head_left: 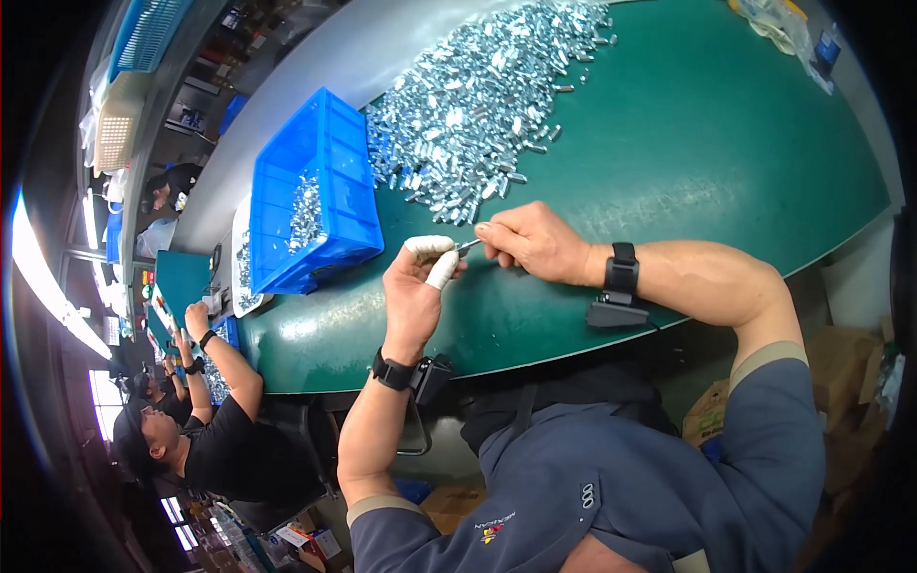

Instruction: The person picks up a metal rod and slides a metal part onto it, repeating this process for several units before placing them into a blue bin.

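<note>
Over the near part of the green table (564, 320), my two hands meet. The thumb and forefinger of my left hand (413, 298), both wrapped in white coverings, pinch one end of a small slim metal piece (468, 245). My right hand (544, 246) is closed, its thumb and forefinger gripping the other end. Whether this is one piece or two meeting is too small to tell. Just beyond my hands spreads a large heap of small shiny metal parts (468, 105). Left of it stands a blue plastic bin (349, 205) with more such parts (306, 215) inside.
A white tray (250, 301) with metal parts sits beyond the bin's left side. Clear plastic bags (778, 24) lie at the far right corner. Farther left, a person in black (239, 454) works at the bench. Cardboard boxes (841, 372) stand at the right below the table.
</note>
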A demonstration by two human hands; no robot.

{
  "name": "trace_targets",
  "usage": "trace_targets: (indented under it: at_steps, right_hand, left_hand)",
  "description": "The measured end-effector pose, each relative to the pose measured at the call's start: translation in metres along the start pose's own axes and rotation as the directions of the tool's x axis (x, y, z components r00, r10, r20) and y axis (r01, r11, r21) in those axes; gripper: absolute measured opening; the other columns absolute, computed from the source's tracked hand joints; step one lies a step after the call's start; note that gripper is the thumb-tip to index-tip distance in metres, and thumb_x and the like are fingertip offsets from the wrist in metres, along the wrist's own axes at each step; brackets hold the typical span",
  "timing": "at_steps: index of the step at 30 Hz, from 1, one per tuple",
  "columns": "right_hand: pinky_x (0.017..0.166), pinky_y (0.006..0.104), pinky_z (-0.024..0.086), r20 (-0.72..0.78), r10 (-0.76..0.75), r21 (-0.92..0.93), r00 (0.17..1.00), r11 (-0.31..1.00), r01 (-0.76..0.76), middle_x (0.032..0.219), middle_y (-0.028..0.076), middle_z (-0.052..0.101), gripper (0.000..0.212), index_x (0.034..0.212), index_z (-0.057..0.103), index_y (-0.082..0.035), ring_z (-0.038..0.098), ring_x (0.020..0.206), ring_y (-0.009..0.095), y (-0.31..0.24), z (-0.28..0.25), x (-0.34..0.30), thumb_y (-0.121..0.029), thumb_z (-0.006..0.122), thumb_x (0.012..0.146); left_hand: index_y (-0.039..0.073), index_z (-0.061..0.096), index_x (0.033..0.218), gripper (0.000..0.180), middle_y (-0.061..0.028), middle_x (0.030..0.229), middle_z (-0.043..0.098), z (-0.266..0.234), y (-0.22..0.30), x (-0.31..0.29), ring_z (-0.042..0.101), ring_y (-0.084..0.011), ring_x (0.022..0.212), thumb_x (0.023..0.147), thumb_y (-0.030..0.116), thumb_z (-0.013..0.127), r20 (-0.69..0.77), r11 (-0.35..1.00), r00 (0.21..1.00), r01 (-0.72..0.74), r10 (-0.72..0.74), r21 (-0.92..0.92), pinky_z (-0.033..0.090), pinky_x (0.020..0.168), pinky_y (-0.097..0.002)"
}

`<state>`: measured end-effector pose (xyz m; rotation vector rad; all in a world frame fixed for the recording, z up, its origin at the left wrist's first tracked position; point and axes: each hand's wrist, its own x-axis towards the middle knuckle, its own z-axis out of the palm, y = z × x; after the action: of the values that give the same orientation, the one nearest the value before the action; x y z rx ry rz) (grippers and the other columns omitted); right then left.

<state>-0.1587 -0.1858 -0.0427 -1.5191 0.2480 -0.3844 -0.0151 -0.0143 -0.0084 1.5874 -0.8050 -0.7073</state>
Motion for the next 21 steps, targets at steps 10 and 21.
trace_targets:
  at_steps: [10, 21]
  right_hand:
    - [0.056, 0.0228, 0.043, -0.141, 0.032, 0.011, 0.989, 0.999, -0.03, 0.068, 0.0, 0.063, 0.045, 0.082, 0.069, -0.002, 0.056, 0.061, 0.006, 0.002, -0.009, 0.004, -0.036, 0.055, 0.108]
    - [0.055, 0.0233, 0.044, -0.094, 0.051, 0.0, 0.994, 0.999, -0.051, 0.067, 0.001, 0.063, 0.043, 0.081, 0.068, -0.001, 0.055, 0.06, 0.006, -0.002, -0.003, 0.009, -0.033, 0.056, 0.107]
  left_hand:
    - [0.004, 0.069, 0.117, 0.028, -0.0133, 0.115, 0.071, -0.104, 0.084, 0.046, 0.068, -0.0277, 0.107, 0.09, 0.002, 0.073, -0.031, 0.221, 0.644, -0.217, 0.764, 0.951, 0.053, 0.095, -0.0386]
    - [0.005, 0.067, 0.108, 0.025, -0.0167, 0.1, 0.065, -0.048, -0.032, 0.086, 0.063, -0.0379, 0.1, 0.085, 0.01, 0.075, 0.12, 0.369, 0.912, -0.276, 0.393, 0.888, 0.052, 0.085, -0.0479]
